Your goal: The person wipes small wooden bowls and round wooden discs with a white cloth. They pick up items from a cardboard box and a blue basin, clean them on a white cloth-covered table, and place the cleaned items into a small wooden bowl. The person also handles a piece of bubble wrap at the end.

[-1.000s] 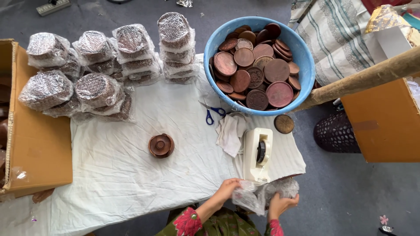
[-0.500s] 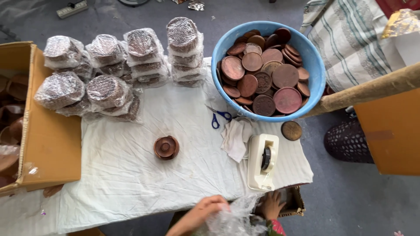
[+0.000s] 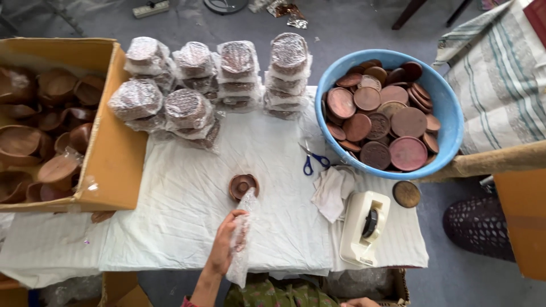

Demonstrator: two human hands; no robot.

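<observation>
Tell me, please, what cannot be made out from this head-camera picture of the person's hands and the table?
- Right hand: cut off by the bottom edge in the head view; whether it holds anything cannot be told.
- Clear plastic bag in the left hand: crinkled film blurs its contents.
- Wrapped stacks: glare on the wrap hides the count.
- Cardboard box: cut off by the left edge.
- Blue tub: lower brown discs lie hidden under upper ones.

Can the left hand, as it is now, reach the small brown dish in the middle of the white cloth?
Probably yes. The left hand holds a clear plastic bag just below the brown dish, and only bare white cloth lies between them. The bag already occupies its fingers, though.
</observation>
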